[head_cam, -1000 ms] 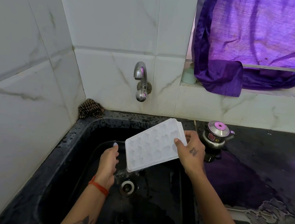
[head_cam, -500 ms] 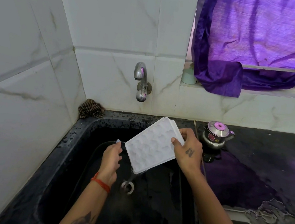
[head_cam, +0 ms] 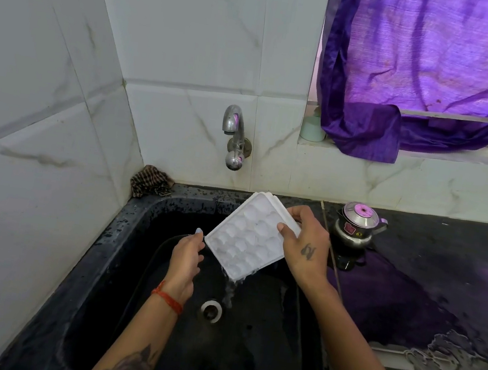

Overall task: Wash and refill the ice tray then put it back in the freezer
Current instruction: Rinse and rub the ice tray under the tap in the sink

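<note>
The white ice tray [head_cam: 250, 238] is held tilted over the black sink [head_cam: 123, 230] at centre frame, its lowest corner shedding a thin stream of water [head_cam: 229, 289] toward the drain [head_cam: 211, 311]. The right hand [head_cam: 302, 249] grips the tray's upper right edge, thumb curled across the cavities and fingers wrapped behind. The left hand [head_cam: 185, 255] touches the tray's left corner; whether its fingers pinch the rim cannot be told. Judged progress: rinsing appears under way, with the tray being emptied; refilling and return to the freezer remain outstanding. The tap [head_cam: 233, 134], above centre, shows no flow. The dark countertop [head_cam: 443, 275] at right is wet and carries a small metal kettle [head_cam: 356, 224]. White marble-patterned tiles line the walls; a purple curtain [head_cam: 425, 69] hangs upper right; a checked cloth [head_cam: 151, 180] sits in the sink's back left corner.
</note>
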